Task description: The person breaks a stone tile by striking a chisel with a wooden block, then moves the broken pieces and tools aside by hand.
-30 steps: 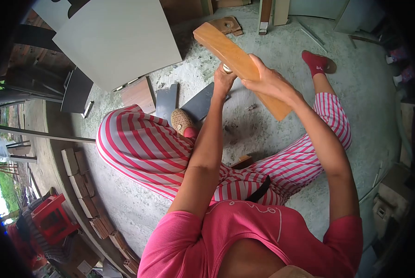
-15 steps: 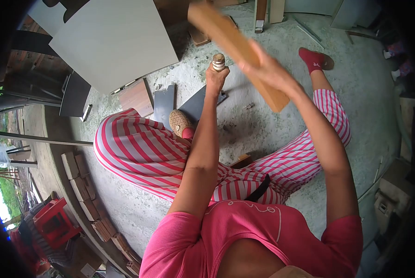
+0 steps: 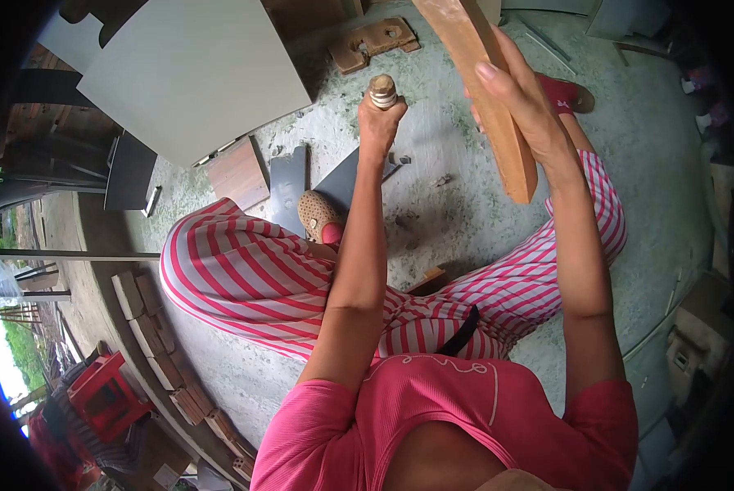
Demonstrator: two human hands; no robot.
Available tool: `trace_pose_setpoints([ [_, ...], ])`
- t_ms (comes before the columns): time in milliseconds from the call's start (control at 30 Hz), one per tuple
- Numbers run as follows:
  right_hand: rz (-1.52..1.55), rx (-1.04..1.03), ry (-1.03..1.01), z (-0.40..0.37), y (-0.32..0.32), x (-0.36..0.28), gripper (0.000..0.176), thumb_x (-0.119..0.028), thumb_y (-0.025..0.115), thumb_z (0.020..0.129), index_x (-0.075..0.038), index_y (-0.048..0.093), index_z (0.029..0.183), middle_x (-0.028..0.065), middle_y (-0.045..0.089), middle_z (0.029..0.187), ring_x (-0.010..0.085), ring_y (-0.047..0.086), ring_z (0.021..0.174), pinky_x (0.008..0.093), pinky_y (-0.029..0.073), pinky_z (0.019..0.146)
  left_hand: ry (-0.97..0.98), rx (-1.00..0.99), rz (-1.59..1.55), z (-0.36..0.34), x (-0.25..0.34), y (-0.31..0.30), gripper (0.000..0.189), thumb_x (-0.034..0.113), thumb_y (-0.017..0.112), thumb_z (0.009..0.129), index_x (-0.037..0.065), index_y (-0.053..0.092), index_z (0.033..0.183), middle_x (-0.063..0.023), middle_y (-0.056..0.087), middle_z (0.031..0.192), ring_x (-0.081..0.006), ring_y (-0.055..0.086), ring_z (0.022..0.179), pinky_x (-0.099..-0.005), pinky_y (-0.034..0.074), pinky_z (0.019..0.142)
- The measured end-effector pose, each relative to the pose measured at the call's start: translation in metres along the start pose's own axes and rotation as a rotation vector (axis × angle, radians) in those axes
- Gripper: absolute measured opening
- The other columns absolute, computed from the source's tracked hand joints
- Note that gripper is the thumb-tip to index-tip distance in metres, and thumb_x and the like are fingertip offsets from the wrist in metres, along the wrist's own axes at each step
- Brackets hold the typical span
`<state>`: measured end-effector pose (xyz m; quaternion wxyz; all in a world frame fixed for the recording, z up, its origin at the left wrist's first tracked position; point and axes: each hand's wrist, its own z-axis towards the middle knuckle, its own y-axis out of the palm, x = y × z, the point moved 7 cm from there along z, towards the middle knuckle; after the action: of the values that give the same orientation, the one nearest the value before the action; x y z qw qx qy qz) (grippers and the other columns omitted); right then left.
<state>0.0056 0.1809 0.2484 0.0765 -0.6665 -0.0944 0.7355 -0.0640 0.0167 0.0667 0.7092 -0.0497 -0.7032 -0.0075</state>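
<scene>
My left hand (image 3: 379, 127) is wrapped round a wooden tool handle (image 3: 382, 87) bound with pale rings near its end. The handle's end points up at me, and its lower part is hidden behind the fist. Higher up and to the right, my right hand (image 3: 522, 94) grips a thick, long wooden block (image 3: 485, 90), thumb across its face. The block is held in the air, apart from the handle, and its far end runs out of view at the top. Dark grey boards (image 3: 289, 184) lie on the floor below my left hand, beside my shoe (image 3: 318, 214).
A large pale panel (image 3: 195, 78) stands at the upper left. A brown board (image 3: 237, 173) and a notched wooden piece (image 3: 373, 45) lie on the concrete floor (image 3: 465, 237). Bricks (image 3: 150, 335) line a ledge at left, near a red plastic object (image 3: 109, 393).
My right hand has moved up and right with the wooden block, away from the handle, uncovering the notched wooden piece. My left hand keeps its hold and has shifted slightly upward.
</scene>
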Motion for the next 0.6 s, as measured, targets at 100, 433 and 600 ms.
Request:
trace_pose_setpoints([
  [100,0.073,0.033,0.072,-0.020,0.005,0.030,0.080,-0.052,0.054,0.081,-0.009,0.026,0.141,0.0086,0.051,0.083,0.0109,0.050,0.062,0.0256,0.044,0.055,-0.017,0.001,0.014,0.002,-0.009,-0.004,0.016,0.008,0.063,0.070,0.002,0.053,0.081,-0.0018,0.055,0.068,-0.0097,0.049,0.061,-0.0268,0.043,0.058],
  [433,0.080,0.062,0.323,-0.065,0.007,0.089,0.079,-0.050,0.056,0.081,-0.008,0.026,0.141,0.0104,0.052,0.086,0.0122,0.053,0.064,0.0255,0.045,0.055,-0.084,-0.026,0.054,-0.013,-0.045,0.002,0.020,0.008,0.063,0.070,-0.001,0.053,0.085,-0.0042,0.056,0.070,-0.0118,0.050,0.062,-0.0286,0.045,0.060],
  [600,0.077,0.074,0.313,-0.067,0.004,0.095,0.079,-0.049,0.056,0.081,-0.008,0.025,0.141,0.0116,0.052,0.094,0.0134,0.053,0.072,0.0265,0.046,0.059,-0.073,-0.038,0.086,-0.012,-0.052,0.003,0.022,0.010,0.063,0.069,-0.001,0.054,0.086,-0.0068,0.057,0.070,-0.0141,0.051,0.062,-0.0296,0.045,0.060],
])
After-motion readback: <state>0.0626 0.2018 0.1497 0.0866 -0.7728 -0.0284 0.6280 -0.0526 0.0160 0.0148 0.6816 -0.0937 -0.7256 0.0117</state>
